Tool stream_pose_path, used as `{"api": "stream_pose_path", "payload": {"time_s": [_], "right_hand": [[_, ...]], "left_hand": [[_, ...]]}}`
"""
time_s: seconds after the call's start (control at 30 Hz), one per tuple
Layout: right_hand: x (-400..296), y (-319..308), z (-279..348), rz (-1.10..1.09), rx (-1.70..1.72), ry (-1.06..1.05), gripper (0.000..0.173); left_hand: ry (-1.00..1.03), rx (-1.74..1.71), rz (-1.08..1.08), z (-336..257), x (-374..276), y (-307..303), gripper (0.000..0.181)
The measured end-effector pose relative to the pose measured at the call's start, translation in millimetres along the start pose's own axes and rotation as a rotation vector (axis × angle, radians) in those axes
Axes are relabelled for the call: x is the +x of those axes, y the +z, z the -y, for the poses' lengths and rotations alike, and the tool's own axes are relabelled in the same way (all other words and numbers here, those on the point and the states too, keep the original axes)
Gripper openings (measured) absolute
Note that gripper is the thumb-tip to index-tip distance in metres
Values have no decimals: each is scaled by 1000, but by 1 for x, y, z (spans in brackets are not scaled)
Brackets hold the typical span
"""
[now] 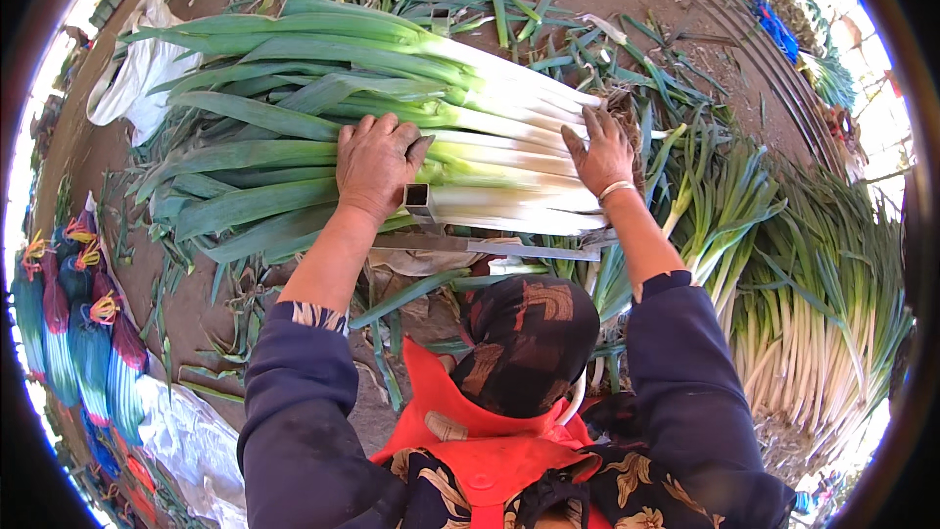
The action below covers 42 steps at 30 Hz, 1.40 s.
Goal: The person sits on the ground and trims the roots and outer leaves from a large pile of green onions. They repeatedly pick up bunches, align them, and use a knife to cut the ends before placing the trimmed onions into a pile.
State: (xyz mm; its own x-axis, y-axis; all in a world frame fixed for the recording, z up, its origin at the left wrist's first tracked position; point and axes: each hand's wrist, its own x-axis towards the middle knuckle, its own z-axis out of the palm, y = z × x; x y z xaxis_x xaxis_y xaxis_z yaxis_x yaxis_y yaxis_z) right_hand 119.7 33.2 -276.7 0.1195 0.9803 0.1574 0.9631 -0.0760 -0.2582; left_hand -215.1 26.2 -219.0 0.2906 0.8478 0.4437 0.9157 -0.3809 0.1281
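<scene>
A wide pile of trimmed long green onions [507,139] lies before me, leaves to the left and white shanks to the right. My left hand [378,158] rests on top where the leaves meet the shanks, thumb spread from the fingers. At the root end, my right hand [606,147] touches the white shanks with fingers apart; a bracelet [615,191] circles that wrist. An upright square metal tube [417,198] stands at the pile's near side, close to my left hand. Just below the pile runs a flat metal bar [532,250]. The pile's underside is hidden.
Untrimmed green onions [815,330] are heaped at right. Loose leaves [507,0] litter the dirt floor. Netted bundles [84,323] and clear plastic sheeting [191,441] lie at left; a white bag [147,59] is beyond the leaf tips. Metal rails [764,51] extend at upper right.
</scene>
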Motion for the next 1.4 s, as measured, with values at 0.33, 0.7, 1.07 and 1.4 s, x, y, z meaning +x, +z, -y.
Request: {"api": "stream_pose_path", "payload": {"time_s": [0.33, 0.7, 1.07, 1.4], "right_hand": [[-16, 20, 20, 165, -79, 105, 72], [-2, 15, 18, 328, -108, 163, 73], [-1, 38, -3, 292, -139, 76, 74], [2, 35, -1, 307, -128, 94, 72]], "left_hand": [[9, 118, -89, 2, -16, 12, 31], [37, 17, -145, 16, -6, -12, 18], [-596, 100, -431, 134, -40, 9, 24], [-355, 6, -840, 68, -65, -72, 32]]}}
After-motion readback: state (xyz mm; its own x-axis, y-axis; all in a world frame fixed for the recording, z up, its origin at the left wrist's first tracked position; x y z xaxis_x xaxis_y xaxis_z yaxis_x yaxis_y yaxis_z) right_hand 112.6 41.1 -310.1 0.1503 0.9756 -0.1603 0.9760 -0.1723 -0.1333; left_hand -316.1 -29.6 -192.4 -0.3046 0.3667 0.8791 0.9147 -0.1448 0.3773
